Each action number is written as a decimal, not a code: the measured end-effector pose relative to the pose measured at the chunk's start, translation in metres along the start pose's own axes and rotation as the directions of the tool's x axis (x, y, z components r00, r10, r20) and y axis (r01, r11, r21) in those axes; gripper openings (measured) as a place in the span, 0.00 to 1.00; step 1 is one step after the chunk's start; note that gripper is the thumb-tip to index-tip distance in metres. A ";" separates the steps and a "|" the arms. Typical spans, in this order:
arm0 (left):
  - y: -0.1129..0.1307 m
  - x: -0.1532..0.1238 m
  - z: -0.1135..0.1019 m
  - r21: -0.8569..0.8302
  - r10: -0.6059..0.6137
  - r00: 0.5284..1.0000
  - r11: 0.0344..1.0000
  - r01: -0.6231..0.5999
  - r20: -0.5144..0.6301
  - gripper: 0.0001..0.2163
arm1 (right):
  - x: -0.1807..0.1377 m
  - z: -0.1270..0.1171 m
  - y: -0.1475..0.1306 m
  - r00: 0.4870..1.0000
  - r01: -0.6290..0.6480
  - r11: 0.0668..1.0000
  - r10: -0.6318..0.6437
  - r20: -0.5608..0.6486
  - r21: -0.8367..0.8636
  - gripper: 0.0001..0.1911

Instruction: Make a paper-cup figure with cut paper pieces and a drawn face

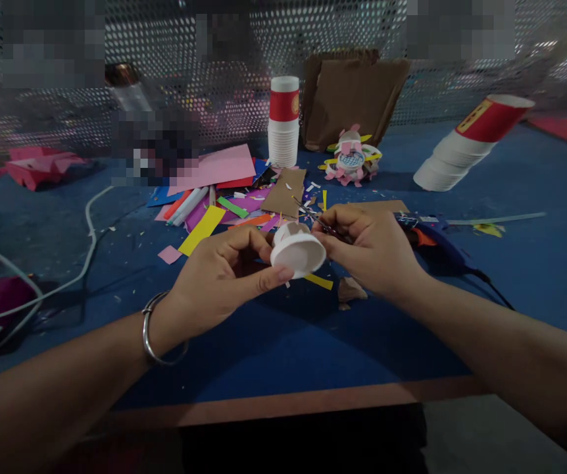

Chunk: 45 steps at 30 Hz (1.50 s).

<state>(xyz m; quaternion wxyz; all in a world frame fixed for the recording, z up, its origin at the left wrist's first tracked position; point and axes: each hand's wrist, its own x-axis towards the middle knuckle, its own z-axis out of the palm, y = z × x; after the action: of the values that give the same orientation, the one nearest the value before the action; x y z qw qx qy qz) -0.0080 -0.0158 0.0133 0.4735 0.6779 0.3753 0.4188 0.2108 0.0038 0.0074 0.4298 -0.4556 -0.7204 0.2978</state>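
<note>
Between the thumb and fingers of my left hand (224,273) is a white paper cup (299,255), cut down short, its round base turned towards me. My right hand (369,243) is closed around a pair of small scissors (330,229), whose thin blades point up and left, just behind the cup. Most of the scissors' handles are hidden by my fingers. Below the hands lie a yellow paper strip (319,282) and a torn brown scrap (351,289). Coloured paper and a cardboard piece (285,192) spread out behind the cup.
Two stacks of paper cups stand behind, one upright (283,125) and one leaning (471,145). A decorated paper craft (351,158) sits before cardboard sheets (350,99). At right is a blue glue gun (436,243) with its cord. A white cable (89,230) runs along the left.
</note>
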 end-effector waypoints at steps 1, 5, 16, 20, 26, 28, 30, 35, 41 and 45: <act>-0.001 0.000 -0.001 0.015 -0.009 1.000 1.000 0.009 -0.013 0.13 | 0.000 0.000 -0.001 1.000 -0.005 1.000 0.005 0.006 -0.013 0.09; -0.004 0.001 -0.004 0.082 -0.013 0.998 0.996 0.018 -0.055 0.15 | -0.001 -0.001 -0.003 0.999 -0.040 0.999 0.040 0.032 -0.001 0.10; -0.006 0.000 -0.005 0.169 0.041 0.997 0.985 -0.028 -0.072 0.15 | -0.001 0.003 0.000 0.999 -0.044 0.995 0.043 0.017 0.091 0.17; -0.006 0.002 -0.004 0.108 0.052 0.997 0.993 -0.046 -0.057 0.13 | -0.004 0.004 0.002 0.999 0.023 1.000 -0.022 -0.033 0.022 0.09; -0.004 0.003 0.001 0.008 0.003 0.997 1.000 -0.003 -0.076 0.13 | -0.008 0.004 0.000 0.993 0.093 0.996 -0.093 -0.074 -0.004 0.08; -0.003 0.002 0.002 0.014 -0.013 0.996 1.000 0.015 -0.084 0.13 | -0.008 0.005 -0.001 0.987 0.125 0.992 -0.126 -0.098 -0.021 0.08; -0.002 0.001 0.002 0.019 -0.021 0.996 1.000 0.023 -0.086 0.13 | -0.008 0.006 -0.002 0.984 0.142 0.989 -0.146 -0.103 -0.042 0.07; -0.003 0.000 0.003 0.058 0.009 0.995 0.998 -0.003 -0.097 0.13 | -0.009 0.006 -0.003 0.990 0.112 0.993 -0.115 -0.081 -0.049 0.06; -0.003 0.002 0.001 -0.039 -0.012 0.992 0.999 0.007 -0.124 0.13 | -0.007 0.002 -0.011 0.971 0.118 0.972 -0.156 -0.184 -0.203 0.09; -0.002 0.000 0.000 -0.002 0.021 0.988 1.000 -0.022 -0.155 0.12 | -0.005 0.000 -0.012 0.965 0.082 0.974 -0.132 -0.228 -0.213 0.09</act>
<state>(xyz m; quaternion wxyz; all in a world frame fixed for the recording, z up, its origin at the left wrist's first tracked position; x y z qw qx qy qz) -0.0085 -0.0152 0.0119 0.4394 0.6465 0.4030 0.4759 0.2072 -0.0055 0.0154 0.4809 -0.4898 -0.7132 0.1420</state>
